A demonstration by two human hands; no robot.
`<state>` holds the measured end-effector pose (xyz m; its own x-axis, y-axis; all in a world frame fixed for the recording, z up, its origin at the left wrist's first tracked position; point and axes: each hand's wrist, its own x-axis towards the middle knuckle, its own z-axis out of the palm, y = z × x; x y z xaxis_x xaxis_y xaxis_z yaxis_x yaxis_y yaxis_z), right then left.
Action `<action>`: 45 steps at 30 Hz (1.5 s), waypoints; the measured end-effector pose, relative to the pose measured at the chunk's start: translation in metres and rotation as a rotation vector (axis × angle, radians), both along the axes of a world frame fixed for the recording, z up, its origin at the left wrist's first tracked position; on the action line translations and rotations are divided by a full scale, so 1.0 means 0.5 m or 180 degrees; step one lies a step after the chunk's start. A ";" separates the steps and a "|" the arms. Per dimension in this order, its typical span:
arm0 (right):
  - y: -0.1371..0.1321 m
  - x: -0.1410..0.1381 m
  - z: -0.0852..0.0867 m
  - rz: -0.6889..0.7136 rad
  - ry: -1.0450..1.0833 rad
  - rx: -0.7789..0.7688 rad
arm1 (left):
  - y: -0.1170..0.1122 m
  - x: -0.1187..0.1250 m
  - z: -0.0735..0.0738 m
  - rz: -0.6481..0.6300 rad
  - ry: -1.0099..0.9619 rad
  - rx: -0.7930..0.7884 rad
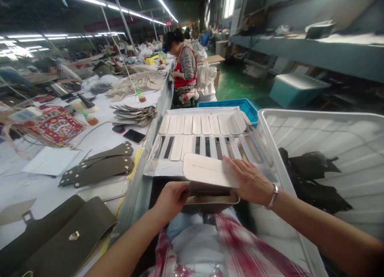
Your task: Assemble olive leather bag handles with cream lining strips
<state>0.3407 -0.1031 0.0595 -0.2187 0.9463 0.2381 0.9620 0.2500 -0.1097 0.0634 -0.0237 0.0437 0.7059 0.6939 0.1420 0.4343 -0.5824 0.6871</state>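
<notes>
Close to my lap is a boxy bag (210, 207) with its mouth open. Its pale, rounded flap (207, 169) is raised over the opening, cream side up with a short line on it. My left hand (174, 197) is closed, pinching the left edge of the bag's mouth. Across the right end of the flap, my right hand (250, 181) has its fingers on top; the thumb is hidden beneath. Just beyond the flap stands a slatted rack (207, 145) bearing rows of cream rounded strips (196, 124).
A large white bin (300, 115) with dark pieces stands right. On the left table are dark bags (69, 237), dark straps (102, 165), a phone (134, 136) and stacked pieces (133, 115). Behind the rack are a blue crate (249, 107) and a seated person (186, 65).
</notes>
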 end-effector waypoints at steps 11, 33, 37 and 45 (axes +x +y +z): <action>0.031 -0.062 -0.046 0.0682 -0.0782 0.0818 | -0.007 -0.093 -0.060 0.1209 0.0546 0.0687; 0.026 -0.076 -0.055 0.1199 -0.1186 0.0602 | -0.024 -0.091 -0.092 0.2241 -0.0664 -0.1592; 0.030 -0.075 -0.056 0.1232 -0.1114 0.0313 | -0.028 -0.085 -0.081 0.2278 -0.0684 -0.1559; 0.026 -0.083 -0.058 0.1176 -0.1251 -0.0068 | -0.031 -0.095 -0.057 0.1455 0.0177 -0.0343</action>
